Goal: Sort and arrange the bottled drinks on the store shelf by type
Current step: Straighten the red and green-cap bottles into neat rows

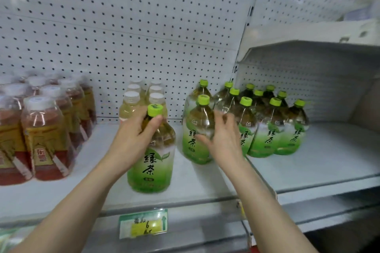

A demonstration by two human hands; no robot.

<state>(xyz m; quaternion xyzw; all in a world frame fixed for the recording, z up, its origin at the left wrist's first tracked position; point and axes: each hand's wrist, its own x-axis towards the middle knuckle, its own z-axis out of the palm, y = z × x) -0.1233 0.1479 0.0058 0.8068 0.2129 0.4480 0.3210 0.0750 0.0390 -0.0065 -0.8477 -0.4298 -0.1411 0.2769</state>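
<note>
My left hand [133, 135] grips the neck of a green tea bottle [152, 162] with a lime cap, which stands upright near the front of the white shelf [205, 183]. To its right stands a second green tea bottle [195, 129]. My right hand [221, 135] is spread open against that bottle's right side, fingers apart, not closed around it. Further right, several more green tea bottles [269, 125] are grouped together. Pale yellow drinks with white caps [141, 98] stand in two rows behind my left hand.
Several red tea bottles with white caps [45, 129] fill the shelf's left end. A perforated white back panel [123, 37] closes the rear. A green and yellow price tag [143, 224] hangs on the front rail. An upper shelf [308, 45] overhangs the bare right section.
</note>
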